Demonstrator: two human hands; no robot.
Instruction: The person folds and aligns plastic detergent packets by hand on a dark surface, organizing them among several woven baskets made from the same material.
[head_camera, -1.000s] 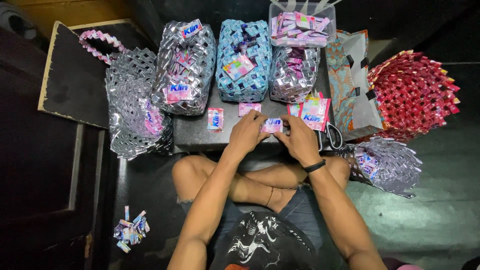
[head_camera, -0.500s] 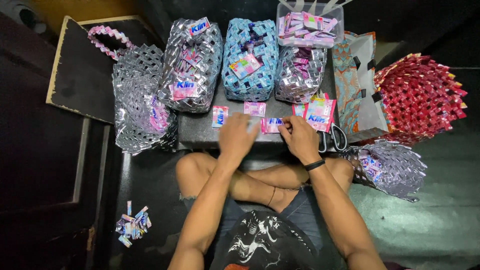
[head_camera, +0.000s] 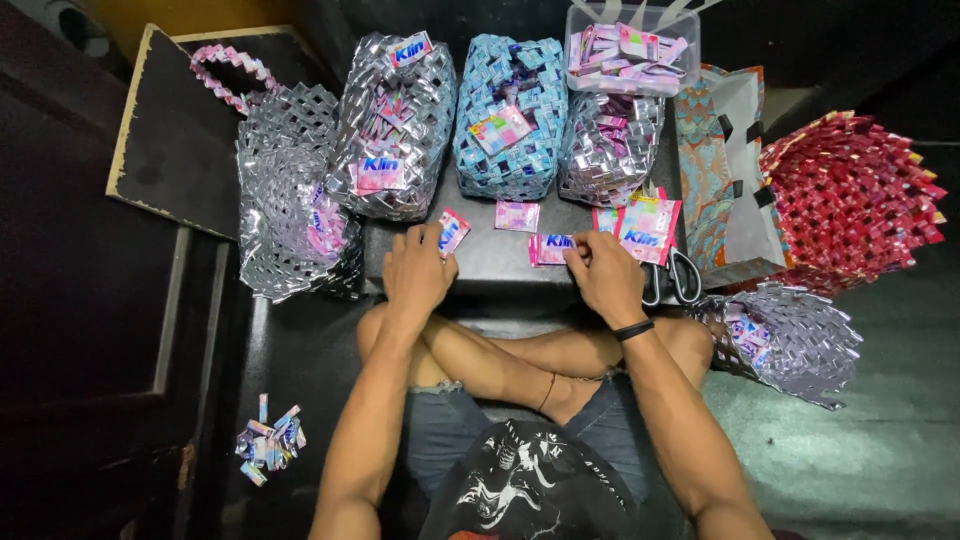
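From the head camera, you sit cross-legged at a low dark table (head_camera: 500, 270). Your left hand (head_camera: 418, 272) rests on its near edge, fingers curled loosely over the lower end of a small pink sachet (head_camera: 452, 231) that lies tilted on the tabletop. Your right hand (head_camera: 603, 277) has its fingers bent down onto another pink sachet (head_camera: 552, 248), pinning it flat; whether it is pinched I cannot tell. A third sachet (head_camera: 517, 215) lies loose between them, farther back. Scissors (head_camera: 672, 277) lie just beside your right hand. Behind stand a silver woven bag (head_camera: 395, 130), a blue woven bag (head_camera: 510, 120) and a clear tub (head_camera: 630, 45) of wrappers.
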